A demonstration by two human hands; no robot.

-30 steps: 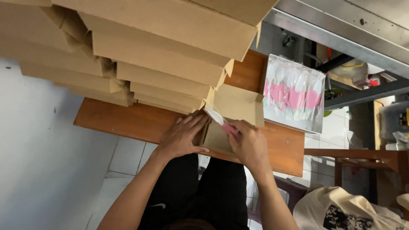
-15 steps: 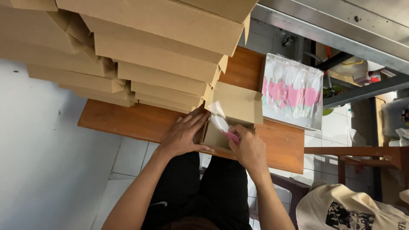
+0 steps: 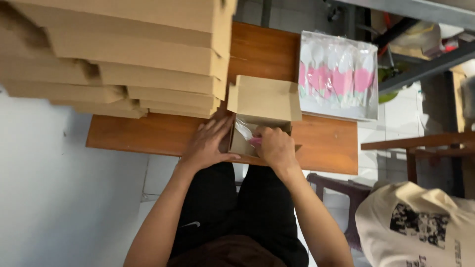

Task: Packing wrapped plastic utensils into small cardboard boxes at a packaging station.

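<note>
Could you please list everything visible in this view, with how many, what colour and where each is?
small cardboard box: one, brown, lid open, at the table's near edge between the hands
clear plastic packet: one, with a pink item, going into the box
flat cardboard boxes: a stack, number unclear, brown, table's left
plastic pack of pink and white items: one, table's right
wooden table: one, reddish brown
wooden bench: one, brown, right
cream printed shirt: one, another person, lower right
left hand: flat against the box's left side
right hand: pressing the packet into the box
</note>
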